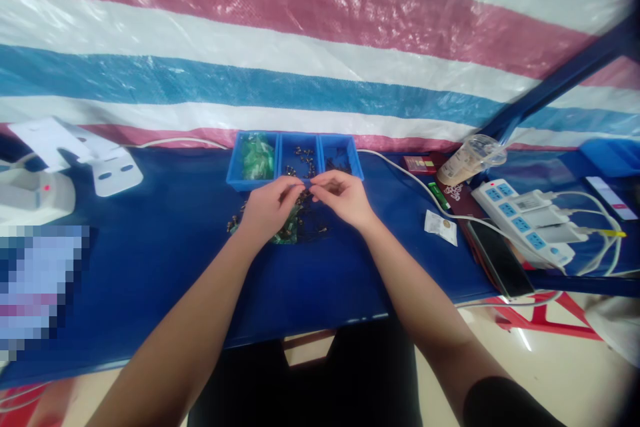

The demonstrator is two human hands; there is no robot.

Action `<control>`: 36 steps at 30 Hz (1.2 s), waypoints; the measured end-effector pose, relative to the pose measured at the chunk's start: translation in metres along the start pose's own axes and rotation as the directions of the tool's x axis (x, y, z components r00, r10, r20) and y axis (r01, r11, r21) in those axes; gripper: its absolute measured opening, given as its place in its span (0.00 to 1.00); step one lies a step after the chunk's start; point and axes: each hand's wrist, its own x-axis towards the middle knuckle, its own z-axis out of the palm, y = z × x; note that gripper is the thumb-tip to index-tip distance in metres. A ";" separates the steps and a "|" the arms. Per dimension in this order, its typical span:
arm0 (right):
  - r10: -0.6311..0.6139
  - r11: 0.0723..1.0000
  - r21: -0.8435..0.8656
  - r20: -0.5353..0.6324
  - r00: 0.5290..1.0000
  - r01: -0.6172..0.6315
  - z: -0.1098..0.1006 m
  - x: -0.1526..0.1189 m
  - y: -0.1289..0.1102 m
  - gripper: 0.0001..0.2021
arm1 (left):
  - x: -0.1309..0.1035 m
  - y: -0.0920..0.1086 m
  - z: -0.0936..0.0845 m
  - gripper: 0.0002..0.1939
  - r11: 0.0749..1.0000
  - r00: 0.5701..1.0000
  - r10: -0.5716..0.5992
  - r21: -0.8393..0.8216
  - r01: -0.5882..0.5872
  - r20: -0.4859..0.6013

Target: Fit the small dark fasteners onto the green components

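Just in front of the blue bins, my left hand [273,205] and my right hand [343,195] meet fingertip to fingertip. Each is closed in a pinch, and whatever lies between the fingers is too small to make out. Below them on the blue table [310,287] is a loose pile of small dark and brassy parts [320,227] with green plastic [286,235], partly hidden by my left hand. The left bin holds a green plastic bag [257,157]. Small metal parts [304,159] lie in the middle bin, and dark thin pieces [337,165] in the right one.
To the right are a plastic cup [470,160], a white power strip [520,220] with plugs and cables, a phone [500,259], a small white packet [441,227] and a green item [439,195]. A white stand [117,172] is at the left. Striped sheeting hangs behind.
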 end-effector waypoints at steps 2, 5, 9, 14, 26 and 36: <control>0.002 1.000 0.000 -0.005 1.000 -0.002 0.000 0.000 -0.001 0.16 | 0.000 0.000 0.000 0.12 1.000 1.000 0.009 0.002 -0.009 -0.022; 0.000 1.000 0.002 -0.008 1.000 0.000 -0.001 0.000 -0.001 0.16 | 0.000 0.001 0.000 0.11 0.999 0.998 0.038 0.008 -0.037 -0.052; -0.008 1.000 0.001 -0.002 1.000 0.008 -0.001 0.000 -0.001 0.14 | 0.000 0.001 0.000 0.10 0.998 0.997 0.053 0.021 -0.052 -0.052; 0.001 1.000 -0.004 0.000 1.000 -0.001 0.000 0.000 -0.002 0.15 | 0.000 0.001 -0.002 0.11 0.999 1.000 0.020 0.032 -0.019 -0.017; -0.023 1.000 -0.015 -0.006 1.000 0.023 -0.001 0.001 0.000 0.14 | 0.000 0.001 0.001 0.10 0.998 0.997 0.049 0.027 -0.048 -0.060; -0.041 0.999 -0.004 0.004 0.999 0.041 0.000 0.000 0.001 0.12 | 0.000 0.001 -0.002 0.12 1.000 1.000 -0.004 0.017 0.004 0.010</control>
